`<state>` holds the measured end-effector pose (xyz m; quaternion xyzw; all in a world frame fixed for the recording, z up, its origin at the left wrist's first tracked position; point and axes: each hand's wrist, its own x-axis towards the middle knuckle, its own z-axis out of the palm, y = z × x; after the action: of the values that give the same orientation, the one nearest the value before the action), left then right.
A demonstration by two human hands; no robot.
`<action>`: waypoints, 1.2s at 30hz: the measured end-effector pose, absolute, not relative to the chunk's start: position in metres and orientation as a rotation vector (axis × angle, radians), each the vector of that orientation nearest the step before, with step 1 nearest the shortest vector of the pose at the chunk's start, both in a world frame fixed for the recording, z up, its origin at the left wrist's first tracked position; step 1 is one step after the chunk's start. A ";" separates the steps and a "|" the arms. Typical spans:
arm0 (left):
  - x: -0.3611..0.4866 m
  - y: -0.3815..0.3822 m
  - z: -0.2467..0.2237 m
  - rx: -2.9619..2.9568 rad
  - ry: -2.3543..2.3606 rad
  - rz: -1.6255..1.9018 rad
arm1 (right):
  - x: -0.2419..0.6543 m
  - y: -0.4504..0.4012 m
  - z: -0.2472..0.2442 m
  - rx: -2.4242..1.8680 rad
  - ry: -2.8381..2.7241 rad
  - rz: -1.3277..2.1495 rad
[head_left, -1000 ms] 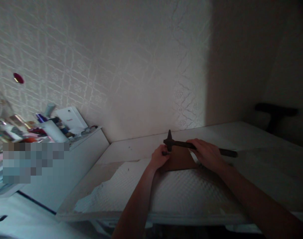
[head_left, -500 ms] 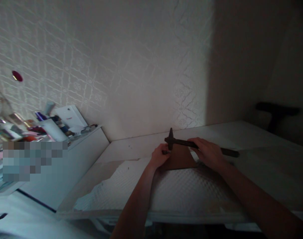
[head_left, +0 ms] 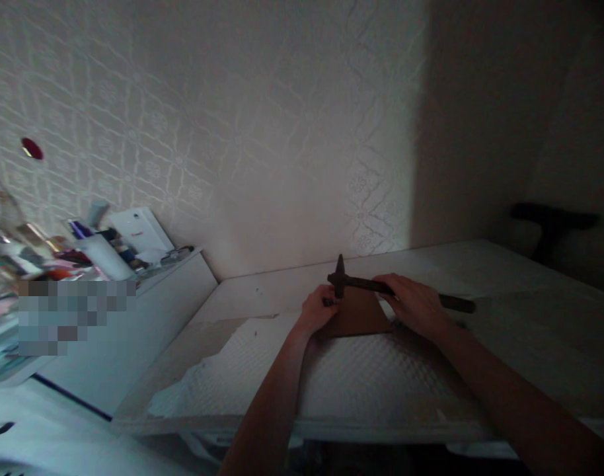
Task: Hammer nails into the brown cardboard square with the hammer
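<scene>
A dark hammer (head_left: pixel 364 283) lies almost level over a flat brown board (head_left: pixel 359 317), its head to the left and its handle to the right. My right hand (head_left: pixel 411 297) is wrapped around the handle near its middle. Just below and left of the hammer head, my left hand (head_left: pixel 319 309) has its fingers curled at the board's left edge. A small dark thing shows at those fingers, too small and dim to name. The board rests on a white quilted sheet (head_left: pixel 262 347). The hammer head hides part of the left fingertips.
The sheet covers part of a pale tabletop (head_left: pixel 156 387) against a patterned wall (head_left: pixel 282 132). At left stands a white cabinet (head_left: pixel 148 324) crowded with bottles and a white box (head_left: pixel 141 230). A dark T-shaped thing (head_left: pixel 552 221) stands in shadow at right.
Hardly anything differs. Both hands, the hammer and the board hold nearly the same places, and the view has shifted very slightly.
</scene>
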<state>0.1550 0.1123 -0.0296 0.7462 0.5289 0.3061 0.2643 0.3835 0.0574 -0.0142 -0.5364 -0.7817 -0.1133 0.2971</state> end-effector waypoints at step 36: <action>0.157 0.112 -0.028 2.013 1.417 0.796 | 0.384 0.059 -0.017 -1.374 -2.087 -0.337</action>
<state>0.1566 0.1116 -0.0279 0.7484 0.5267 0.2958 0.2737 0.3841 0.0589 -0.0165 -0.5190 -0.7883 -0.1271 0.3052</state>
